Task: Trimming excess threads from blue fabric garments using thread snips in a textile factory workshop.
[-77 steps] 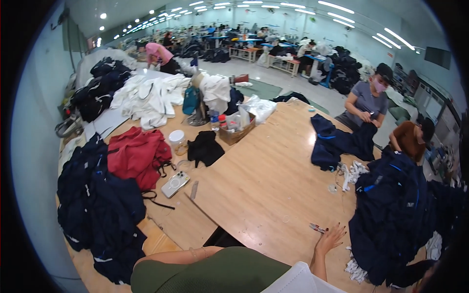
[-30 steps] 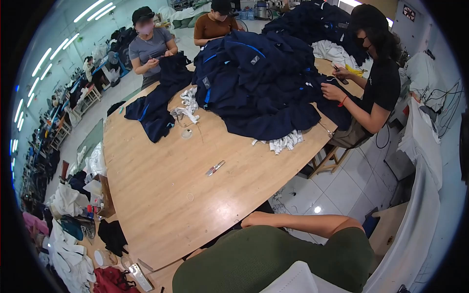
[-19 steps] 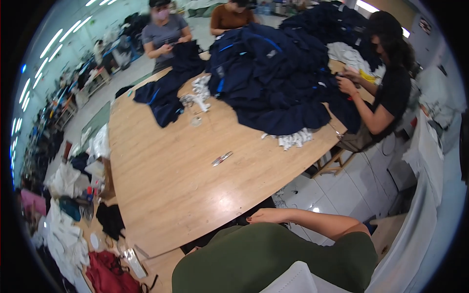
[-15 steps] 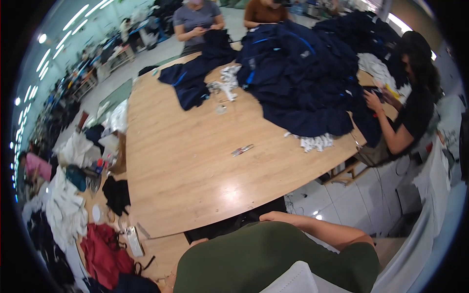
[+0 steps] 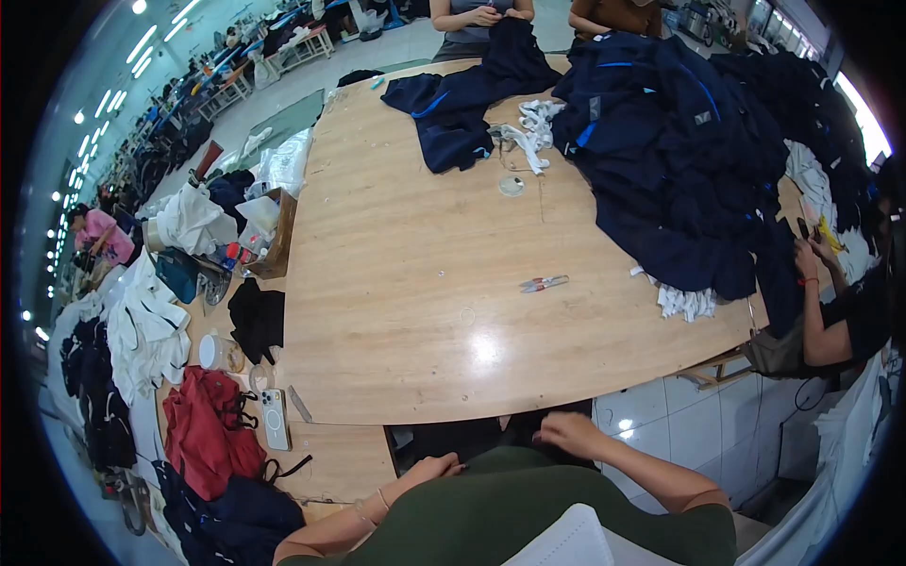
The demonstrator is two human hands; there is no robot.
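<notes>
At the near edge of the table, in front of my green shirt (image 5: 472, 500), are both my hands. My left hand (image 5: 436, 469) rests low against the shirt, its fingers curled inward and partly hidden. To its right, my right hand (image 5: 571, 434) hovers by the shirt front with bent fingers drawn together. Whatever either hand may hold is hidden. Dark cloth (image 5: 510, 430) shows below the table edge between them. Beyond my right hand, a pair of thread snips (image 5: 545, 283) with reddish handles lies on the wooden table (image 5: 396, 283), apart from both hands.
A large pile of navy garments (image 5: 661, 160) covers the table's far right. Co-workers sit or stand at the far and right sides. On my left are a phone (image 5: 276, 420), a red bag (image 5: 209, 434), a clear jar (image 5: 220, 354) and a cardboard box (image 5: 278, 236).
My view has turned left, so the table and garments sit further right in the picture. My left hand has come into sight from behind the shirt. My right hand's fingers are now more curled.
</notes>
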